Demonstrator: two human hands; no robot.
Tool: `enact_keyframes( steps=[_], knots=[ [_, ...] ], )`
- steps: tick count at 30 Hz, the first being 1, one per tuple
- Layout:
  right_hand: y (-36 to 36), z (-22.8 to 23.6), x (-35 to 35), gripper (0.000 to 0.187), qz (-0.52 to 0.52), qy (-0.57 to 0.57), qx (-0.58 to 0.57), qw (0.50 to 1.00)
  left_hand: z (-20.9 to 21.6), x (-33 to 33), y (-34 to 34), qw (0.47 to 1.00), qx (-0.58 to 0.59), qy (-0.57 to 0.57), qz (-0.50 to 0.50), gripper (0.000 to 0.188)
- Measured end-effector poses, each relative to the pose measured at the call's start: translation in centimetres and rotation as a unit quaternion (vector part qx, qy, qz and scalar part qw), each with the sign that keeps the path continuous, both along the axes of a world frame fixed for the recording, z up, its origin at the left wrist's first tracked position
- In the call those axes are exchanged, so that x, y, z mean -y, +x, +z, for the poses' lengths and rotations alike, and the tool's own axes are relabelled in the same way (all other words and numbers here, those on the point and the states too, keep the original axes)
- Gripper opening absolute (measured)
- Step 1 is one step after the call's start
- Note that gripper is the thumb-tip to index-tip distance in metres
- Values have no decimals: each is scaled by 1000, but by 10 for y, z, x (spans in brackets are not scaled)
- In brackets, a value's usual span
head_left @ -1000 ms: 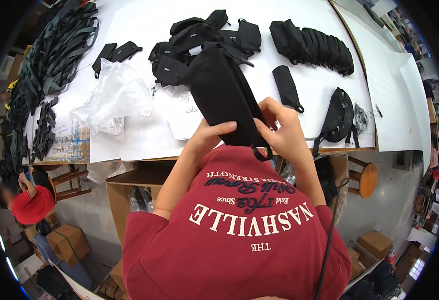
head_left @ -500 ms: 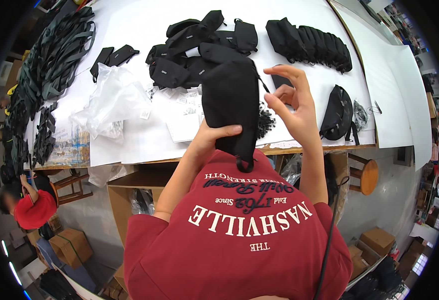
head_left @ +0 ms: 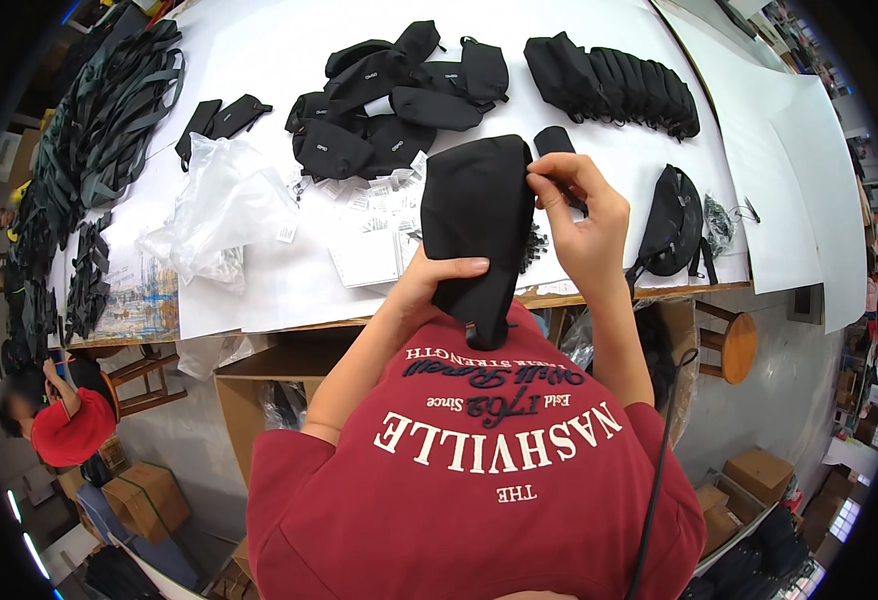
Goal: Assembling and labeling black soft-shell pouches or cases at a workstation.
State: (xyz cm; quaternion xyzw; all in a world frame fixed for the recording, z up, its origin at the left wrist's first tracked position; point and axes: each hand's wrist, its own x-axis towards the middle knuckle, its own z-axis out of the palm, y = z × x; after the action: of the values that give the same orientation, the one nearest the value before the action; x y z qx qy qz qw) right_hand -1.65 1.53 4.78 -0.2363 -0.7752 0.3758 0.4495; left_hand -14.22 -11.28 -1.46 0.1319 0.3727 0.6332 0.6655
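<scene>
- Black fabric pouch (head_left: 477,225) is held up at centre frame, over the near edge of the table (head_left: 599,120), long axis roughly vertical.
- Left hand (head_left: 439,285) is closed around the pouch's lower part, thumb across the front face.
- Right hand (head_left: 579,215) pinches the pouch's upper right edge with fingertips; whether it is working a zipper or a tag there cannot be told.
- Judged progress: the pouch in hand looks mid-handling, not yet set down with either group on the table.
- Row of black pouches (head_left: 614,75), upper right, stands neatly lined up edge to edge; reads as the finished lot.
- Loose heap of black pouches (head_left: 399,100), upper centre, lies jumbled and overlapping; reads as the lot still to be handled, so a good share of work seems left.
- One black waist bag (head_left: 671,225) with strap lies alone at right, near the table edge.
- Containers: clear plastic bags (head_left: 224,205) lie crumpled left of centre; contents not discernible. The held pouch's interior is hidden.
- Small paper tags (head_left: 374,195) are scattered just left of the held pouch.
- Bundle of dark straps (head_left: 109,110) sits at upper left.
- Cardboard boxes (head_left: 144,500) stand on the floor lower left; contents unseen.
</scene>
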Motion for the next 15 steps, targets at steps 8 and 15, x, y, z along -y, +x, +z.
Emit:
enact_keyframes(
  steps=[8, 15],
  knots=[
    [7, 0, 3, 6, -11, -69, 16, 997, -4, 2, -12, 998, -14, -3, -65, 61],
    [-5, 4, -12, 7, 129, -219, -9, 967, -21, -53, -61, 976, -51, 204, -62, 62]
  ],
)
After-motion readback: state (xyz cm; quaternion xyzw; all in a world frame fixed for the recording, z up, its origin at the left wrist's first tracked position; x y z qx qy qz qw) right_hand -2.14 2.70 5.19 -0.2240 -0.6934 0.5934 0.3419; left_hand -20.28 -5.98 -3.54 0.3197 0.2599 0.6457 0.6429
